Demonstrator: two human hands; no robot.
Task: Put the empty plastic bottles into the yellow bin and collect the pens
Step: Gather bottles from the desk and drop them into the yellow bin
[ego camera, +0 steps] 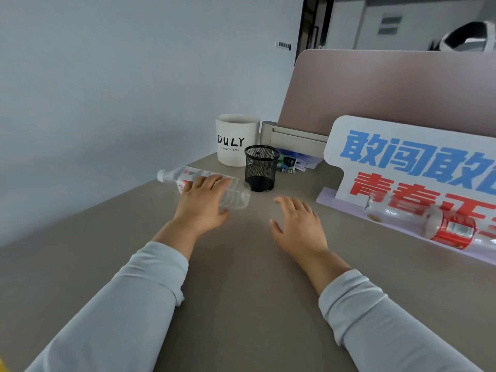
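My left hand (pixel 204 200) is laid over the clear water bottle (pixel 204 183), which lies on its side on the bench (pixel 241 304) with its cap pointing to about ten o'clock. My fingers (pixel 214 183) curl across its middle, so I judge I am just closing on it; whether the grip is firm enough to lift I cannot tell. My right hand (pixel 298 226) hovers spread wide and empty just above the bench, near the bottle's base but apart from it.

A second bottle (pixel 426 224) with a red label lies on its side at three o'clock, against the foot of the printed sign (pixel 402 162). At twelve o'clock, just past the first bottle, stands a black mesh pen cup (pixel 260 167), and behind it a white pot (pixel 236 143) marked DULY. I see no pens from here, and only a sliver of yellow (pixel 2 365) at the lower left edge, at about seven o'clock, which may be the bin.

So the step in hand is the first bottle. Next I should wrap it fully, lift it clear of the mesh cup, and carry it back towards seven o'clock. Empty plastic is light and slippery, and it may roll if I press instead of grip.
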